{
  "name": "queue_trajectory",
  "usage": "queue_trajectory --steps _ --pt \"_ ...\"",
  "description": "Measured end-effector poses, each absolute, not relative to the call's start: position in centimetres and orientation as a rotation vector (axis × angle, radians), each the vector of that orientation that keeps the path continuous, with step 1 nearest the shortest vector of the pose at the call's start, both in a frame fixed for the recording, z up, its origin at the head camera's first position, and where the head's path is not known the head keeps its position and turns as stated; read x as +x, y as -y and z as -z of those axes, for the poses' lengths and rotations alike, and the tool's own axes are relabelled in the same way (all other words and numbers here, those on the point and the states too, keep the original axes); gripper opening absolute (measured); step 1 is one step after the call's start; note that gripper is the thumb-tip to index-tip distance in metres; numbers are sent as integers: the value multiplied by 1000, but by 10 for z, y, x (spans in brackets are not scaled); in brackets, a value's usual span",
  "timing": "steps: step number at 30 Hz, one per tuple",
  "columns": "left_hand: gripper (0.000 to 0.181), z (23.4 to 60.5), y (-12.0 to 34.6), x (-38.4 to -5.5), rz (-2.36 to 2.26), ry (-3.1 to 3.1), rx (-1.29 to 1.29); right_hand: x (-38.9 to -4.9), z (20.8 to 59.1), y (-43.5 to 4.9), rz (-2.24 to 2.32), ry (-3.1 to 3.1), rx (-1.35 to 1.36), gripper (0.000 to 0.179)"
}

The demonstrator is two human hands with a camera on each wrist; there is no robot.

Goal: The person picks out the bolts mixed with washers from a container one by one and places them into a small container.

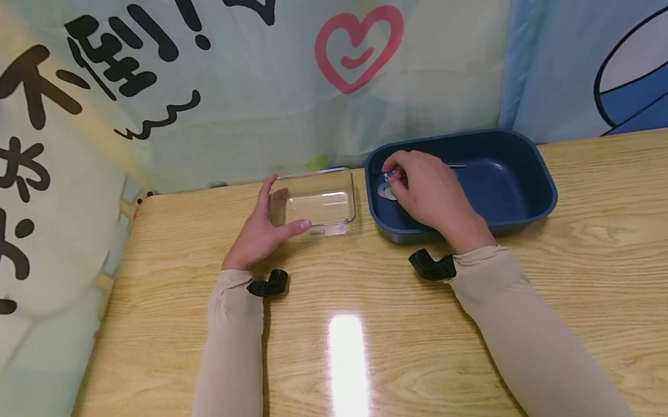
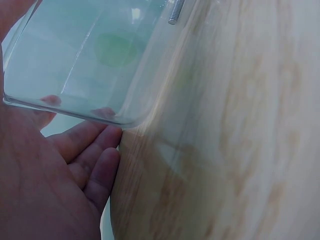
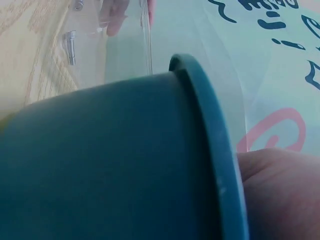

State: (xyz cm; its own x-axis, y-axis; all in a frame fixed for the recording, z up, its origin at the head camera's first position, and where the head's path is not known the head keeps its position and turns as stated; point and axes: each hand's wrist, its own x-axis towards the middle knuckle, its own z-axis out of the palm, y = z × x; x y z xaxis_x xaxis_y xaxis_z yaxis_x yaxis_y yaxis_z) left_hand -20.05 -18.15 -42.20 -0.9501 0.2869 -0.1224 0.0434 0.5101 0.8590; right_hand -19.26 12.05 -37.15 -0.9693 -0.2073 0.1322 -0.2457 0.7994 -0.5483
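Observation:
My left hand (image 1: 257,235) holds a clear plastic box (image 1: 350,196) by its left end, thumb along the near side and forefinger toward the far corner. In the left wrist view, fingertips (image 2: 106,165) lie against the box's end, and a threaded metal screw (image 2: 175,12) shows in the box. The right hand (image 1: 430,191) reaches into a dark blue tub (image 1: 505,180). Its thumb and forefinger pinch a small shiny metal piece (image 1: 389,175), mostly covered by the fingers. Round flat washers (image 1: 387,192) lie below them. In the right wrist view, the tub wall (image 3: 110,160) hides most of that hand.
A thin metal rod (image 1: 456,166) shows in the tub beyond the right hand. Box and tub stand side by side on a wooden table (image 1: 300,348), a narrow gap between them. Behind them hangs a printed cloth (image 1: 274,106), with another side of it at the left.

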Motion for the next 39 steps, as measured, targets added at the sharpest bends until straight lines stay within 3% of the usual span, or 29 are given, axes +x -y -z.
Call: queue_trajectory --steps 39 --pt "108 422 181 -201 -1407 -2506 295 -178 378 -78 -883 2716 663 17"
